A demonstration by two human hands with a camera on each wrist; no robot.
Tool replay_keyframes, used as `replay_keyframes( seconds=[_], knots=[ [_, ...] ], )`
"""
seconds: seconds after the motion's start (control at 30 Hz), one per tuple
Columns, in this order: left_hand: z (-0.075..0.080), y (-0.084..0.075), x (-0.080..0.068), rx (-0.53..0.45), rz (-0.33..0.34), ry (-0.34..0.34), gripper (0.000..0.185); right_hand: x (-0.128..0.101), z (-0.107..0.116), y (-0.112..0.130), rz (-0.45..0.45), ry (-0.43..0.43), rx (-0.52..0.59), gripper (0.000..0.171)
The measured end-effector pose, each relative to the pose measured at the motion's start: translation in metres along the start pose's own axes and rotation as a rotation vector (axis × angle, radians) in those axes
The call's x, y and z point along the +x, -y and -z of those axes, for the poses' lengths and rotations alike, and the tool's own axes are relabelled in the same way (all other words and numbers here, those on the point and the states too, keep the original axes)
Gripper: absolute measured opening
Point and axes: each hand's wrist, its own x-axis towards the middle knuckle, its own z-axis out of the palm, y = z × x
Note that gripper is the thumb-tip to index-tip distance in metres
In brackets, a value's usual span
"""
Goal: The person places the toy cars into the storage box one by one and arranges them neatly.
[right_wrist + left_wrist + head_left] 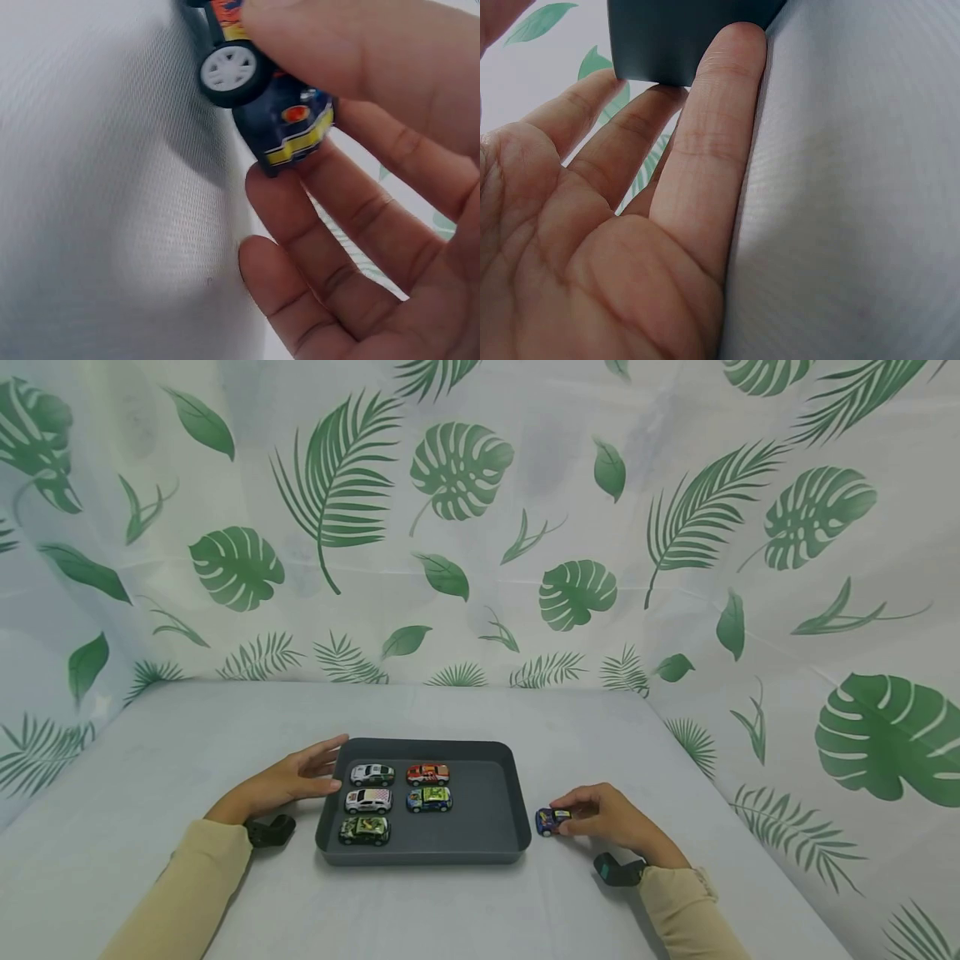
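Observation:
A dark grey tray (pixel 487 802) sits on the table and holds several toy cars: a white one (pixel 372 773), a red one (pixel 427 773), a checkered one (pixel 368 801), a green-blue one (pixel 429 799) and a dark green one (pixel 364 831). My left hand (pixel 296 777) lies flat against the tray's left wall, fingers (pixel 712 142) straight and touching the tray corner (pixel 675 37). To the right of the tray, my right hand (pixel 600 818) pinches a dark blue toy car (pixel 552 820) on the table; the right wrist view shows its wheel and yellow stripe (pixel 289 124) between thumb and fingers.
The table (pixel 225 718) is covered in a pale grey cloth. A leaf-printed curtain (pixel 480 527) closes off the back and the right side. The right half of the tray floor is bare. Black wrist-camera mounts (pixel 270 831) sit at both wrists.

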Motion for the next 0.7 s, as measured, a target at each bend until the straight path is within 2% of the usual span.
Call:
replay_keyframes(
  seconds=[0.27,0.7],
  knots=[
    [0.0,0.002,0.001,-0.007,0.0,0.004,0.097,-0.002,0.001,0.006,0.025,-0.073,-0.043,0.033],
    [-0.001,0.0,0.0,0.0,0.012,-0.004,0.097,0.0,0.004,0.024,0.059,-0.1,-0.068,0.033]
  ],
)
